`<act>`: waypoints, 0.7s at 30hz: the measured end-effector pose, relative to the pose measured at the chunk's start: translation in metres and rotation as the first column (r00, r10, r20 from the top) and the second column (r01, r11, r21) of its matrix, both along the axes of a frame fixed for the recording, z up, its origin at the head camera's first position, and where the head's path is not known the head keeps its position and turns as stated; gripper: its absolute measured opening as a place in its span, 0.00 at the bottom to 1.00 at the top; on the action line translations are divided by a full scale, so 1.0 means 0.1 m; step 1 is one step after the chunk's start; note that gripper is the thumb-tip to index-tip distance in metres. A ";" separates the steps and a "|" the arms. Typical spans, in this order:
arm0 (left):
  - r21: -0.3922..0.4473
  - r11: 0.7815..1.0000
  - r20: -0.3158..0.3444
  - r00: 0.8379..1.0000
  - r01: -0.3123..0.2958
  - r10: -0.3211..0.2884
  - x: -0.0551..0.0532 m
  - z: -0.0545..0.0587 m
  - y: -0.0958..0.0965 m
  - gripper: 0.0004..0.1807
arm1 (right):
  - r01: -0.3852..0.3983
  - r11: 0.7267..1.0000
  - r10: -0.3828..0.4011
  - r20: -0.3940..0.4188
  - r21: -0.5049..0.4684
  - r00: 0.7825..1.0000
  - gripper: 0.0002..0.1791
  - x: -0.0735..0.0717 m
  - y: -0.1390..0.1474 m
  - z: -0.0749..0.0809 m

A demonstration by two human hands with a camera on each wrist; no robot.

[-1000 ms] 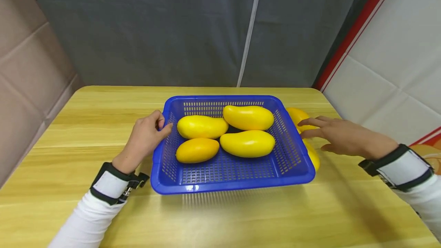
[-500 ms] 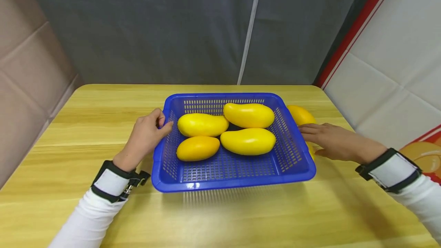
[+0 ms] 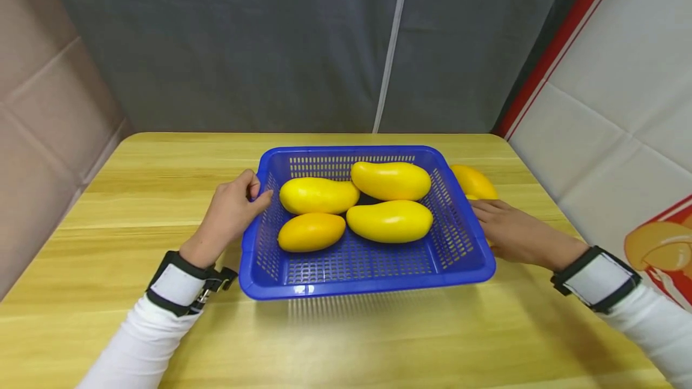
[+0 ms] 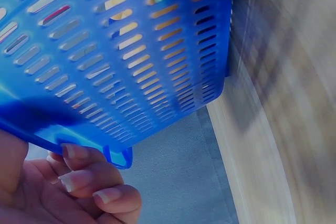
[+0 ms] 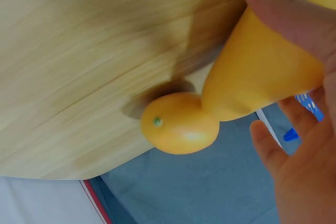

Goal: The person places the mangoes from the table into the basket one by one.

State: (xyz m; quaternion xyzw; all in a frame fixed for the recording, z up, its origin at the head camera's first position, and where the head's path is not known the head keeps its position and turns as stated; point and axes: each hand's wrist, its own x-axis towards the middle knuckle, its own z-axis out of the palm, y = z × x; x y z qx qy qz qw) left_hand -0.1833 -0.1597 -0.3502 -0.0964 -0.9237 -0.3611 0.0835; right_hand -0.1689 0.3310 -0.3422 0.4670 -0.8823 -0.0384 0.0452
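Observation:
A blue slotted plastic basket (image 3: 357, 289) sits mid-table with several yellow mangoes (image 3: 389, 221) lying in it. My left hand (image 3: 224, 209) grips the basket's left rim, the fingers (image 4: 86, 178) curled under the lip in the left wrist view. Just outside the basket's right side, my right hand (image 3: 521, 233) holds a large mango (image 5: 257, 66); the thumb lies on one side of it and the fingers on the other. In the head view that hand covers most of this mango. Another, more orange mango (image 3: 474, 183) lies just beyond it, against the basket's right side.
Beneath everything is a light wooden table (image 3: 346, 347). A grey curtain (image 3: 243, 47) hangs behind its far edge. White cloth with red bands (image 3: 611, 89) borders the right, and a pinkish padded wall (image 3: 43, 89) the left.
My right hand has come down and left from hovering by the mangoes and has taken hold of one. My left hand keeps its grip on the basket rim.

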 end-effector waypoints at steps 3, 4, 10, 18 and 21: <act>-0.003 1.000 -0.003 1.000 0.000 0.000 0.00 -0.01 0.00 0.14 | 0.007 1.000 -0.007 0.026 0.003 1.000 0.46 0.02 0.03 0.03; -0.003 1.000 -0.002 1.000 0.001 -0.001 0.00 -0.01 0.00 0.14 | 0.019 1.000 -0.020 0.041 0.010 0.999 0.46 0.04 0.04 0.04; -0.002 1.000 0.008 1.000 0.003 -0.003 0.00 0.00 0.00 0.14 | 0.092 0.996 -0.092 0.086 0.005 0.992 0.49 0.10 0.11 0.09; 0.002 1.000 0.015 1.000 0.005 -0.005 0.00 -0.01 -0.01 0.14 | 0.198 0.979 -0.192 0.116 -0.040 0.974 0.39 0.13 0.12 0.16; -0.001 1.000 0.016 1.000 0.003 -0.003 0.00 -0.01 0.00 0.14 | 0.252 0.967 -0.243 0.167 -0.035 0.955 0.34 0.14 0.14 0.22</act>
